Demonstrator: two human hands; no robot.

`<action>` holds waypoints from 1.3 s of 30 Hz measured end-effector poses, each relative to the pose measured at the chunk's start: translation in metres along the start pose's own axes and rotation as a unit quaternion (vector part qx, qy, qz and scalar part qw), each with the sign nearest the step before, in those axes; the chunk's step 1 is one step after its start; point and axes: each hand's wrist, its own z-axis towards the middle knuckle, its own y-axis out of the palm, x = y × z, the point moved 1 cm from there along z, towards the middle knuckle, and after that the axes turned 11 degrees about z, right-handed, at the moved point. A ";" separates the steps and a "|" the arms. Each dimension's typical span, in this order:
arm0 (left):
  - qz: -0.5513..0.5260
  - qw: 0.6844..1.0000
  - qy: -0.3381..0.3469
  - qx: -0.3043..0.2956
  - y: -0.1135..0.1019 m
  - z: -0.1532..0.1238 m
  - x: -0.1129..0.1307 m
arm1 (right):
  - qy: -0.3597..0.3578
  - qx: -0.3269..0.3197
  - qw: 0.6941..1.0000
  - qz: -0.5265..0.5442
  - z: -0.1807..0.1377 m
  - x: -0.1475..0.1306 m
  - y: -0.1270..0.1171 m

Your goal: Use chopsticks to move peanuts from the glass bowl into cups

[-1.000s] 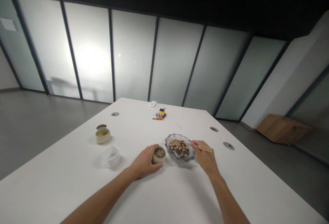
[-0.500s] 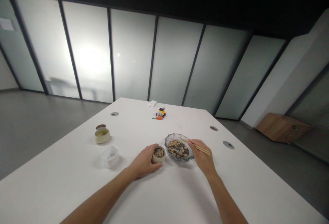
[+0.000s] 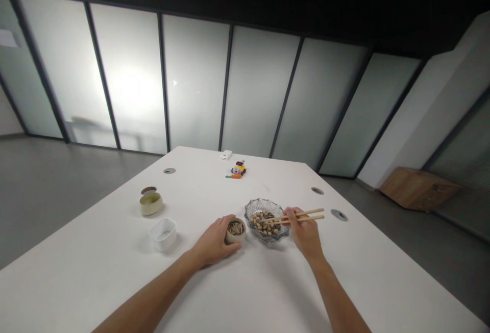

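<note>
My left hand (image 3: pixel 213 241) is curled round a small beige bowl (image 3: pixel 235 232) that holds striped seeds. Just to its right stands a ribbed glass dish (image 3: pixel 268 220) of mixed brown and dark nuts. My right hand (image 3: pixel 303 233) grips a pair of wooden chopsticks (image 3: pixel 296 216) lying almost level, with their tips reaching left over the nuts in the dish. Both hands rest low on the white table (image 3: pixel 245 282).
Left of my hands are a white square container (image 3: pixel 163 233), a beige round bowl (image 3: pixel 150 203) and a small brown lid (image 3: pixel 147 190). Farther back sit a small yellow toy (image 3: pixel 238 168) and a white box (image 3: pixel 225 155). Round cable holes dot the table. A wooden cabinet (image 3: pixel 418 188) stands on the floor at right.
My right hand has swung the chopsticks up to a nearly level position, their back ends now pointing right. The left hand stays on the seed bowl.
</note>
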 end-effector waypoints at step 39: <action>-0.070 0.981 0.182 -0.021 0.012 -0.008 0.010 | -0.111 -0.199 0.887 -0.402 -0.076 -0.057 0.083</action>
